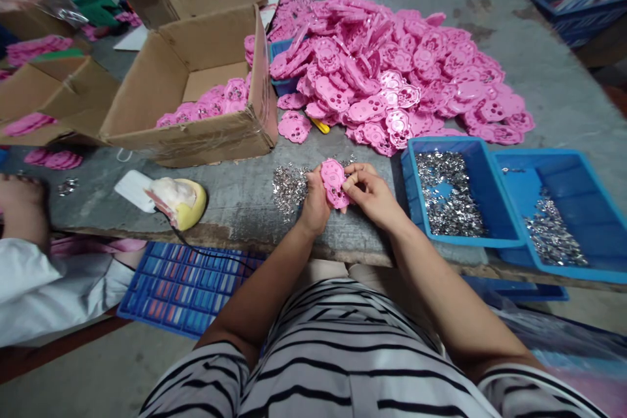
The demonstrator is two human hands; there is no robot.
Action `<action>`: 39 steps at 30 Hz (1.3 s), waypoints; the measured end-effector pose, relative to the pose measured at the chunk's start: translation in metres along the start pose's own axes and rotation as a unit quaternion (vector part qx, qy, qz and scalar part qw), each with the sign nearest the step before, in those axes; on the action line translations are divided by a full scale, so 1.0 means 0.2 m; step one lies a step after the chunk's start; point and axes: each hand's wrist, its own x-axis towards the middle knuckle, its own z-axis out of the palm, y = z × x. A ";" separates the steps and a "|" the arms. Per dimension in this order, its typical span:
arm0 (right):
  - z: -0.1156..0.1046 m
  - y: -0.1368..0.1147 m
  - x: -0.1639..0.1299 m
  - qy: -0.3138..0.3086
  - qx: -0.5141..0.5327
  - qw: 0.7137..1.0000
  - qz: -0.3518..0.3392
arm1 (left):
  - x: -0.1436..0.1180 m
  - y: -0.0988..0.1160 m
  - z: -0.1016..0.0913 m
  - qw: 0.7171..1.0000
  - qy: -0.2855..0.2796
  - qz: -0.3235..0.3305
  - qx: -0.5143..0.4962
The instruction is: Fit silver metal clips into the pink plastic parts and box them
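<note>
A flat pink plastic piece (334, 177) with a scalloped edge and small holes is held over the front of the table. My left hand (314, 204) grips it along its left side. My right hand (367, 191) pinches its lower right edge with thumb and fingers; whether a small metal part is between them I cannot make out. Beside my left hand lies a loose heap of small shiny metal parts (288, 188). Behind my hands, a large pile of similar pink pieces (372, 72) covers the table, with one single piece (294, 127) at its near left.
Two blue bins (509, 235) with small metal parts stand at right. At left are an open cardboard box (196, 138) holding pink pieces and a yellow-rimmed object (192, 209) with a cable. A co-worker's hand (22, 206) rests at far left. A blue crate (171, 287) sits below the table edge.
</note>
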 end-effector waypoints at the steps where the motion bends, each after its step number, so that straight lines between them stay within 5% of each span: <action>1: 0.00 0.00 0.00 -0.001 0.002 1.000 0.000 | 0.00 0.00 0.00 1.000 -0.002 -0.002 0.002; 16: 0.00 -0.02 -0.01 0.034 -0.095 0.994 -0.049 | -0.01 -0.01 -0.01 0.999 -0.016 -0.002 -0.030; 24: 0.06 -0.07 -0.06 0.143 -0.126 0.971 -0.147 | -0.01 0.00 -0.01 1.000 -0.015 0.015 -0.022; 28: -0.12 -0.25 -0.12 0.246 -0.180 0.933 -0.189 | -0.02 0.01 -0.02 0.997 -0.071 0.005 0.019; 31: -0.37 -0.31 -0.12 0.252 -0.292 0.913 -0.135 | -0.03 0.02 -0.03 0.994 -0.100 0.011 0.048; 34: -0.56 -0.24 -0.11 0.138 -0.474 0.869 0.036 | -0.04 0.03 -0.02 0.992 -0.112 0.003 0.054; 36: -0.60 -0.16 -0.11 0.052 -0.524 0.841 0.122 | -0.05 0.04 -0.02 0.991 -0.125 -0.007 0.055; 39: -0.60 -0.09 -0.14 0.035 -0.526 0.838 0.142 | -0.06 0.05 -0.02 0.989 -0.138 -0.017 0.055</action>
